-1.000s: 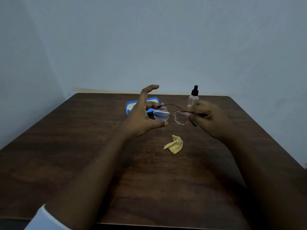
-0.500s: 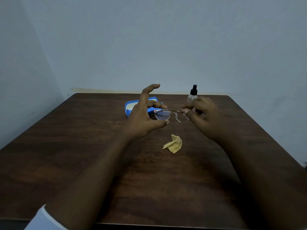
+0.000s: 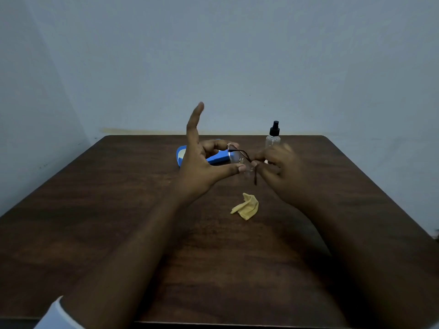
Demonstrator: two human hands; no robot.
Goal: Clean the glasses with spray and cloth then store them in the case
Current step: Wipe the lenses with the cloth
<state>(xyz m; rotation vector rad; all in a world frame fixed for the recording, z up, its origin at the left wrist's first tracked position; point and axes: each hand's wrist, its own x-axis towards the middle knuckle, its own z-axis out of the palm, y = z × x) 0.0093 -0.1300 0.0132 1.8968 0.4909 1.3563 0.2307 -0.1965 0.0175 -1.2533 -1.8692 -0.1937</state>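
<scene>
A white cuff showed at the lower left. Above the dark wooden tabletop, the left hand pinched the glasses between thumb and a curled finger, index finger raised. Behind it lay the blue case. The right hand, blurred, gripped a dark temple arm. A crumpled yellow cloth lay nearer, and the spray bottle stood behind the right hand.

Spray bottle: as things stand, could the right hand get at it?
Probably yes, but not freely. The spray bottle stands upright just behind the right hand, with nothing between them. However, that hand is pinching the glasses together with the left hand, so it would have to let go first.
</scene>
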